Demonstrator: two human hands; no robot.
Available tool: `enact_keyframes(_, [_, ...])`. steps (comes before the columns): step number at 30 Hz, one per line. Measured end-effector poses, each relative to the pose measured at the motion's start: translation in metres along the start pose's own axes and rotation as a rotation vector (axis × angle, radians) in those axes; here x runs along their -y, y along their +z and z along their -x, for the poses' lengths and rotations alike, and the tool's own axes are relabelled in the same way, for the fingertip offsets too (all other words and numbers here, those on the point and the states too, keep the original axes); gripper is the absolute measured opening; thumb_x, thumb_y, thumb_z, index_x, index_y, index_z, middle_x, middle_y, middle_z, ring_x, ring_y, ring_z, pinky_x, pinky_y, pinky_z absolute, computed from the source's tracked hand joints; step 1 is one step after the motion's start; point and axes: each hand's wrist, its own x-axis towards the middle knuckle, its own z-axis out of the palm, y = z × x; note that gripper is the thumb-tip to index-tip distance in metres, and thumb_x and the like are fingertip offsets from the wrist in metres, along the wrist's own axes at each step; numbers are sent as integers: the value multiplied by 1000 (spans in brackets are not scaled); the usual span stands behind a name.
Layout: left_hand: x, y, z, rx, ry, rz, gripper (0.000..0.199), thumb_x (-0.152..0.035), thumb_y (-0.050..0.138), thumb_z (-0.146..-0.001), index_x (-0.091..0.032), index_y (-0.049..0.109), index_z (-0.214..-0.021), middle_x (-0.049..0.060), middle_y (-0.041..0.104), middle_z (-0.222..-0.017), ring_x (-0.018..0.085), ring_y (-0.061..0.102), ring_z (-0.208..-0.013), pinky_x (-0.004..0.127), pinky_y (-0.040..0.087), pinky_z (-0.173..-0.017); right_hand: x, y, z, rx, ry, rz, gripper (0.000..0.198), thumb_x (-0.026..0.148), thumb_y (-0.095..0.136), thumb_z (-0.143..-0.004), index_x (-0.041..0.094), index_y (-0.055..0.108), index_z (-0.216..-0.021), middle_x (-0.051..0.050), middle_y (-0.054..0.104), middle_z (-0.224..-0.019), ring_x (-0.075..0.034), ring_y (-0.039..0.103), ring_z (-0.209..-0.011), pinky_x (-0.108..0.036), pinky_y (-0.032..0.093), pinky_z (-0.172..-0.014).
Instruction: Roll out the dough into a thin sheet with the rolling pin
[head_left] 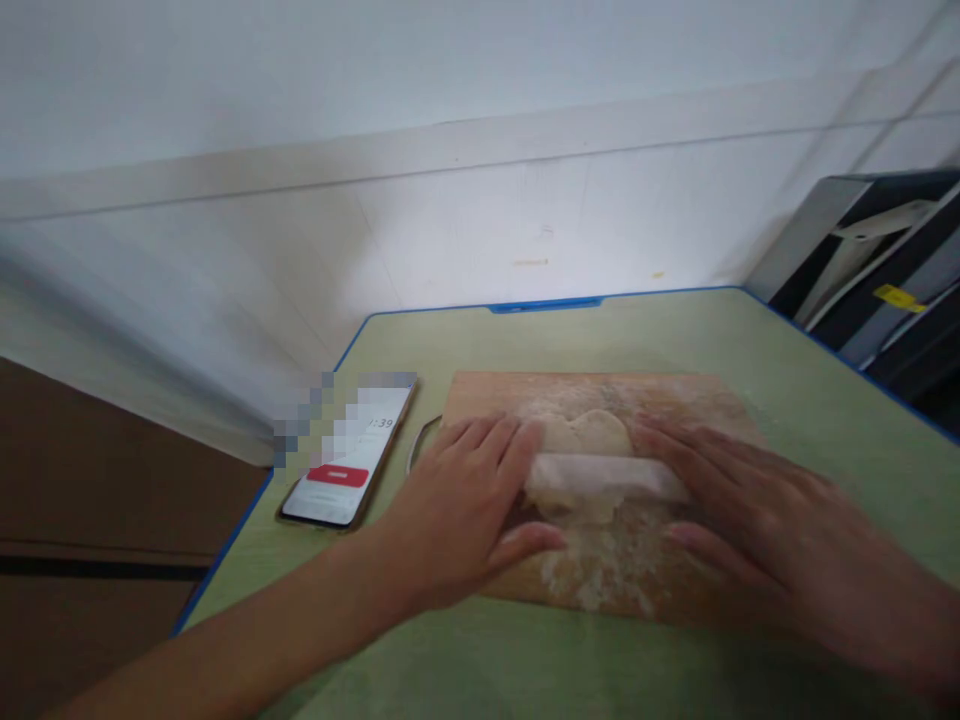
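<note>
A pale rolling pin lies crosswise over a piece of dough, which shows beyond the pin and on its near side. My left hand is over the pin's left end, fingers reaching past it and thumb on the near side. Over the right end, my right hand holds the pin the same way, blurred by motion. Both ends of the pin are hidden under my hands. Beneath the dough is a wooden board, dusted with flour.
A phone with a lit screen lies left of the board. A thin curved metal piece sticks out by the board's left edge. The green table has a blue rim and stands against a white wall. Dark items stand at right.
</note>
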Motion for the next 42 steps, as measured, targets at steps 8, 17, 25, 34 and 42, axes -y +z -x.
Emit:
enact_keyframes(8, [27,5,-43,37,-88,-25,68,-56,9,-95,-11,41,-134,16,47,-138,29,37,-133,46,31,-107,-30,6,-44,77,156,-113,68,57,23,-92,11,48,-134,-16,47,-138,-29,43,-128,-52,37,-104])
enact_keyframes(17, [16,-1,-32,13,-92,-24,82,-65,2,-90,-7,46,-129,18,49,-135,33,41,-129,52,26,-107,-25,3,-34,57,69,-76,65,55,28,-92,8,47,-134,-19,49,-136,-29,45,-126,-50,39,-102])
enact_keyframes(25, [-14,5,7,-34,-53,-20,96,-75,8,-83,2,36,-135,26,43,-139,38,40,-130,54,35,-102,8,0,-2,-27,-7,121,63,50,29,-91,9,34,-139,-22,58,-126,-34,59,-110,-51,55,-78])
enact_keyframes(34, [-31,21,25,-164,-57,-159,95,-78,31,-78,1,43,-130,26,46,-136,40,44,-126,54,35,-100,18,0,13,19,21,99,64,50,36,-87,9,35,-136,-20,57,-128,-33,59,-111,-49,55,-81])
enact_keyframes(42, [-38,22,35,-237,-18,-185,92,-77,31,-79,0,46,-127,23,54,-130,36,50,-120,49,34,-98,24,1,26,35,12,99,63,48,39,-87,8,37,-135,-22,60,-123,-34,61,-107,-51,56,-77])
